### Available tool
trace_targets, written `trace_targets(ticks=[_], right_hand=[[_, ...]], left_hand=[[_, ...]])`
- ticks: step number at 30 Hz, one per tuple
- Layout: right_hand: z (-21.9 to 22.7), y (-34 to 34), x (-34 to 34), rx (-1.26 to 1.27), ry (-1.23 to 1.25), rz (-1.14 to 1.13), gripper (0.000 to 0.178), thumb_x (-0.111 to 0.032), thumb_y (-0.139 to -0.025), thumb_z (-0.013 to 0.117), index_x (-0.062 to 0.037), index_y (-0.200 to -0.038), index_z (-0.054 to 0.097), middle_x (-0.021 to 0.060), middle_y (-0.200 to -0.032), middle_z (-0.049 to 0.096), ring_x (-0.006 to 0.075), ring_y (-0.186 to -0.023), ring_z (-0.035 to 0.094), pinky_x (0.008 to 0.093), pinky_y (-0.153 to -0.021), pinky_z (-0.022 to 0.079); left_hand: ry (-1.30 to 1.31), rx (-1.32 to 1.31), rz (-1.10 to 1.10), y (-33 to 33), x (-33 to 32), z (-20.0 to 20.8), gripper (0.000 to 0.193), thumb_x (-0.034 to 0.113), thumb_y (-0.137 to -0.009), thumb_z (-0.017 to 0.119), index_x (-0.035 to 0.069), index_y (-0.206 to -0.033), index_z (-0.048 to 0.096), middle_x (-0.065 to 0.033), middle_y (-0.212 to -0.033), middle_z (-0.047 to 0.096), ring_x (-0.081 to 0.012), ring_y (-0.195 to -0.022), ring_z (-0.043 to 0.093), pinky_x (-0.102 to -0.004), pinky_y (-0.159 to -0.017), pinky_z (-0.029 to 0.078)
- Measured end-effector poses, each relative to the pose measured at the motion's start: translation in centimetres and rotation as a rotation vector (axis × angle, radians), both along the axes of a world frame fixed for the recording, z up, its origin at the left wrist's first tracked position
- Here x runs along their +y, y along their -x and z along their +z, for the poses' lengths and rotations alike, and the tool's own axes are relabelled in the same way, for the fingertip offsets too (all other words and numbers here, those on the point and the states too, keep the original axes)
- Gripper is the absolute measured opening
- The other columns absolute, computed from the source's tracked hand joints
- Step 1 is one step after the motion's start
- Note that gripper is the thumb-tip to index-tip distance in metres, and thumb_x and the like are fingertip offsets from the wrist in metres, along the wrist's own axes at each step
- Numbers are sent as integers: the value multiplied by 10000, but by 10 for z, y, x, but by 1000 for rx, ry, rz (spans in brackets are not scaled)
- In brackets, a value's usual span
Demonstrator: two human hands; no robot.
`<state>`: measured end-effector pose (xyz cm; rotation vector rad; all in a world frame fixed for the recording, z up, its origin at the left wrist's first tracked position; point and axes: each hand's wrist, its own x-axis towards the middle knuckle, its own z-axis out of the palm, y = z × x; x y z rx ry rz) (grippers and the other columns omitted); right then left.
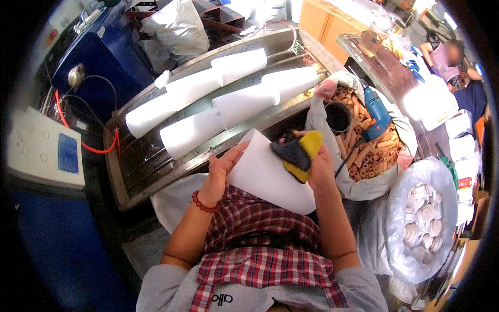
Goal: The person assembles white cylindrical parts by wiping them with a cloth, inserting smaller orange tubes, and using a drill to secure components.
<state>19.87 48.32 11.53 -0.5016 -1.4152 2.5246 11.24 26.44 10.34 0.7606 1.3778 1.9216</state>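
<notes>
A smooth white cylinder (pixel 260 174) lies at a slant across the front of my body, above the plaid apron. My left hand (pixel 221 174) is at its left end, fingers stretched along the edge and thumb apart. In my right hand (pixel 321 164) is a yellow and black cloth pad (pixel 299 156), held against the cylinder's upper right side. Part of the right hand's fingers are hidden behind the pad. Beyond my hands, several similar white cylinders (pixel 192 132) lie in two overlapping rows on a long metal-framed trough (pixel 122 182).
Right of the trough stands a sack (pixel 358 192) of short tan tubes (pixel 382 151), with a blue power drill (pixel 377 112) and a dark cup (pixel 339 117) on top. A plastic bag (pixel 387 229) holds white round parts. Blue machine cabinets (pixel 47 244) flank the left. Another person (pixel 449 62) sits far right.
</notes>
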Motion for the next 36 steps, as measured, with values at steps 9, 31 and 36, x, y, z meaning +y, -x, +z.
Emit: trace_targets(ticks=[9,31,36], right_hand=[[-10,0,-17,-30,-371,33,208,-41,-884,510,-6,-1079,574,34,-990,609,103,-886,577,230,-791,457],[-32,-3,-22,27,-290,0,221,-28,-893,482,4,-1102,547,44,-1008,611,109,-923,584,236,-815,461],[-28,-3,-26,30,-274,-38,207,-29,-880,514,-9,-1081,559,23,-988,608,98,-897,572,230,-787,458]], left_hand=[[520,408,505,-21,15,14,292,185,-861,617,0,-1084,583,-104,-863,654,-101,-765,599,-250,-677,480],[536,318,599,-26,14,5,258,225,-900,574,-26,-888,633,-6,-684,599,-49,-636,485,-228,-589,419],[467,169,618,-17,7,-16,528,416,-948,417,-35,-772,627,13,-662,567,-50,-612,433,-216,-564,367]])
